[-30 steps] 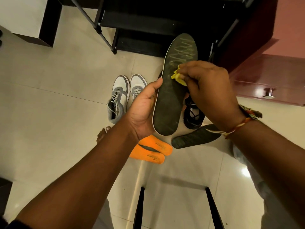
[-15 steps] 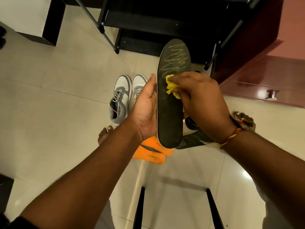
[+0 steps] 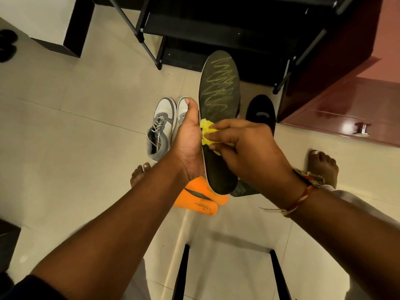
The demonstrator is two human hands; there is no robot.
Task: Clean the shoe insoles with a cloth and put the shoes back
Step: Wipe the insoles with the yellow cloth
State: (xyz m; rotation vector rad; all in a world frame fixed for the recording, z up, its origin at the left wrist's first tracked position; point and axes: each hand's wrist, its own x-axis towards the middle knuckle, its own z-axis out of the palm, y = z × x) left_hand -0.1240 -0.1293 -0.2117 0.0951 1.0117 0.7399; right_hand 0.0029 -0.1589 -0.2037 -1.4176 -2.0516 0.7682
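My left hand [image 3: 189, 139] grips a long dark insole [image 3: 218, 92] by its left edge and holds it upright in the air; a yellowish zigzag mark covers its upper half. My right hand [image 3: 249, 150] pinches a small yellow cloth [image 3: 206, 132] and presses it on the insole's middle. Two orange insoles [image 3: 201, 200] lie on the floor below, beside a second dark insole [image 3: 243, 190] partly hidden by my right wrist. A grey-and-white pair of shoes [image 3: 161, 128] stands to the left. One black shoe [image 3: 260, 111] shows behind the held insole.
A black metal shoe rack [image 3: 216, 29] stands ahead on the tiled floor. A dark red cabinet [image 3: 346, 100] with a metal knob is at the right. My bare feet [image 3: 322, 165] rest on the tiles. Black frame legs [image 3: 180, 271] rise at the bottom.
My right hand has slid the yellow cloth down the insole from near the zigzag mark to its middle. The left hand has turned the insole more upright, and the black shoe is now uncovered.
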